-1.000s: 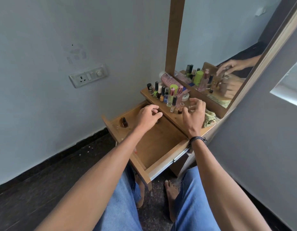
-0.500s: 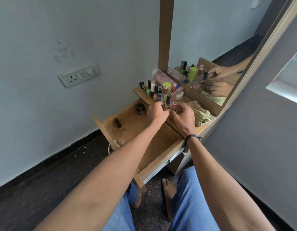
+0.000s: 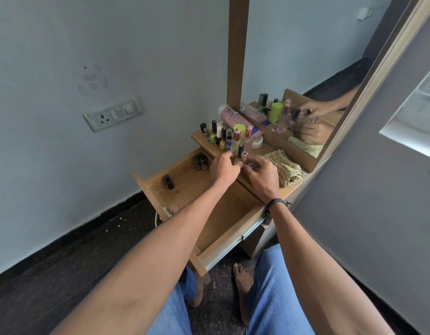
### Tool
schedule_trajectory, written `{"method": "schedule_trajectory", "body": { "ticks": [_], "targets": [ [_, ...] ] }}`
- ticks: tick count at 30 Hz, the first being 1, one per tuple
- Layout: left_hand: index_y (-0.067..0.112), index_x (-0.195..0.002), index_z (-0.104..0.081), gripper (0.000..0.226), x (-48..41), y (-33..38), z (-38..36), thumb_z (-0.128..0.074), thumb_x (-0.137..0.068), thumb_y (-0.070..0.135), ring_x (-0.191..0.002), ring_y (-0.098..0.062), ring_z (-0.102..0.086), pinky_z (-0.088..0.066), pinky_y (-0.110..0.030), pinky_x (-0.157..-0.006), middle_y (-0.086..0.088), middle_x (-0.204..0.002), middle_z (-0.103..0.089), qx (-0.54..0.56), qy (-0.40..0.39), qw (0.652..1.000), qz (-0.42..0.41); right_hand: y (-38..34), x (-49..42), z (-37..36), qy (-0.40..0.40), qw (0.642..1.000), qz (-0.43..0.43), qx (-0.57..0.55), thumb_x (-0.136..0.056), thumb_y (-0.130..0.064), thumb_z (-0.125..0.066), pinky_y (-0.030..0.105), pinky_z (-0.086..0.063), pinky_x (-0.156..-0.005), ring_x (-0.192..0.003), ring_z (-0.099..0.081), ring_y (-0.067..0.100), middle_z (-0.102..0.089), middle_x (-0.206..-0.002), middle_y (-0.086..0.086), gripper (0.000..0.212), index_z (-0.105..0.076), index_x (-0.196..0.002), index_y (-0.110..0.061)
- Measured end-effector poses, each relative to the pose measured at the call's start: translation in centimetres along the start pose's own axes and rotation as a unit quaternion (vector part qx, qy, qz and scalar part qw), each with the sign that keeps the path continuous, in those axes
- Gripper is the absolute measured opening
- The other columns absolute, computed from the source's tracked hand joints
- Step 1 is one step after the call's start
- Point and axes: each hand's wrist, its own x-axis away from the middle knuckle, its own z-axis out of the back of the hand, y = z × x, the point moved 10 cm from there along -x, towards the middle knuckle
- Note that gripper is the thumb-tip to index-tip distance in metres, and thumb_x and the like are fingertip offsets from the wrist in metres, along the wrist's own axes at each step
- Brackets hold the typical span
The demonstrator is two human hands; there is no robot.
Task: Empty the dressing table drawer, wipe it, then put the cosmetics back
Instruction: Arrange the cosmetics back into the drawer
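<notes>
The wooden drawer [image 3: 235, 232] is pulled out below the dressing table top. Inside stand a dark nail polish bottle [image 3: 170, 182], two small dark jars [image 3: 200, 163] in the back corner and a small pink item [image 3: 173, 209] by the front panel. A cluster of cosmetics [image 3: 224, 136] stands on the table top. My left hand [image 3: 224, 169] and my right hand [image 3: 261, 176] meet at the top's front edge. The left pinches a small black-capped bottle [image 3: 240, 151]. The right pinches a small pink-capped bottle [image 3: 244, 155] beside it.
A folded green-checked cloth [image 3: 285, 170] lies on the table top right of my hands. The mirror [image 3: 305, 68] rises behind it, reflecting the hands and bottles. A wall socket [image 3: 112, 114] is at the left. My legs in jeans and bare feet are below the drawer.
My left hand rose out of the drawer to the table top's edge, uncovering two small jars in the back corner. Both hands closed together on small bottles there.
</notes>
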Motion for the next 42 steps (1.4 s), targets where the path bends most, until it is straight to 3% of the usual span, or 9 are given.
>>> {"method": "schedule_trajectory", "body": {
  "ticks": [6, 11, 13, 16, 19, 22, 25, 31, 42],
  "targets": [
    [0.018, -0.111, -0.065, 0.022, 1.5, -1.8, 1.7, -0.062, -0.095, 0.032, -0.108, -0.029, -0.06, -0.048, -0.034, -0.082, -0.007, -0.117, -0.069, 0.024, -0.021, 0.999, 0.009, -1.2, 0.7, -0.2, -0.026, 0.999, 0.018, -0.027, -0.084, -0.022, -0.072, 0.018, -0.052, -0.066, -0.074, -0.067, -0.003, -0.073, -0.083, -0.016, 0.013, -0.076, -0.094, -0.029],
    [0.013, -0.097, -0.067, 0.014, 3.2, -4.3, 5.4, -0.061, -0.096, 0.025, -0.069, -0.008, -0.056, -0.034, -0.013, -0.048, 0.0, -0.092, -0.07, 0.035, 0.016, 0.999, 0.01, -1.5, 1.2, 0.4, -0.02, 0.997, 0.021, -0.075, -0.083, -0.013, -0.071, 0.019, -0.053, -0.068, -0.074, -0.066, 0.002, -0.075, -0.085, -0.01, 0.013, -0.075, -0.09, -0.023],
    [0.018, -0.088, -0.068, 0.011, 4.1, -6.7, 7.7, -0.065, -0.092, 0.028, -0.068, -0.011, -0.06, -0.04, -0.017, -0.05, 0.002, -0.084, -0.071, 0.033, 0.033, 0.998, 0.03, -1.8, 1.9, 0.4, -0.018, 0.995, 0.023, -0.091, -0.084, -0.013, -0.071, 0.019, -0.053, -0.068, -0.077, -0.067, 0.004, -0.075, -0.088, -0.01, 0.012, -0.074, -0.089, -0.023],
    [0.025, -0.074, -0.065, 0.015, 4.7, -10.8, 11.3, -0.074, -0.082, 0.034, -0.07, -0.014, -0.067, -0.055, -0.032, -0.064, 0.005, -0.075, -0.072, 0.011, 0.065, 0.996, 0.06, -3.0, 3.9, -0.4, -0.019, 0.993, 0.044, -0.109, -0.087, -0.01, -0.07, 0.018, -0.051, -0.07, -0.08, -0.066, 0.004, -0.074, -0.094, -0.01, 0.014, -0.073, -0.095, -0.021],
    [0.016, -0.081, -0.071, 0.02, 4.9, -13.6, 14.2, -0.076, -0.081, 0.035, -0.063, -0.01, -0.061, -0.043, -0.021, -0.051, 0.003, -0.075, -0.074, -0.055, 0.076, 0.993, 0.075, -3.7, 6.5, -2.7, -0.035, 0.987, 0.039, -0.151, -0.088, -0.003, -0.066, 0.016, -0.054, -0.076, -0.084, -0.067, 0.001, -0.073, -0.097, -0.009, 0.031, -0.07, -0.115, -0.019],
    [0.016, -0.086, -0.072, 0.022, 4.6, -15.2, 15.8, -0.075, -0.083, 0.037, -0.064, -0.012, -0.06, -0.036, -0.019, -0.047, 0.001, -0.077, -0.074, -0.094, 0.085, 0.989, 0.079, -4.1, 8.6, -6.4, -0.083, 0.987, 0.03, -0.135, -0.089, -0.006, -0.066, 0.017, -0.055, -0.082, -0.091, -0.067, 0.002, -0.071, -0.098, -0.011, 0.045, -0.063, -0.129, -0.026],
    [0.015, -0.088, -0.071, 0.024, 4.2, -15.8, 15.9, -0.075, -0.084, 0.037, -0.067, -0.016, -0.065, -0.044, -0.024, -0.052, 0.0, -0.076, -0.073, -0.126, 0.082, 0.987, 0.065, -4.1, 9.9, -10.2, -0.175, 0.981, 0.033, -0.082, -0.089, -0.01, -0.068, 0.027, -0.057, -0.082, -0.089, -0.066, 0.005, -0.067, -0.098, -0.011, 0.036, -0.063, -0.12, -0.028],
    [0.021, -0.09, -0.071, 0.024, 4.2, -16.9, 14.4, -0.073, -0.08, 0.043, -0.071, -0.018, -0.068, -0.056, -0.031, -0.062, 0.003, -0.078, -0.074, -0.143, 0.069, 0.986, 0.054, -3.9, 12.8, -15.3, -0.388, 0.907, 0.114, 0.116, -0.087, -0.015, -0.071, 0.036, -0.058, -0.084, -0.092, -0.066, 0.014, -0.069, -0.1, -0.009, 0.025, -0.067, -0.108, -0.028],
    [0.008, -0.101, -0.068, 0.022, 5.0, -16.2, 12.5, -0.066, -0.09, 0.027, -0.076, -0.017, -0.054, -0.053, -0.033, -0.065, -0.012, -0.093, -0.068, -0.175, 0.097, 0.98, -0.003, -3.1, 14.9, -17.2, -0.519, 0.826, 0.132, 0.177, -0.083, -0.012, -0.075, 0.034, -0.057, -0.086, -0.092, -0.065, 0.014, -0.072, -0.102, -0.005, 0.02, -0.077, -0.099, -0.023]
  ]
}}
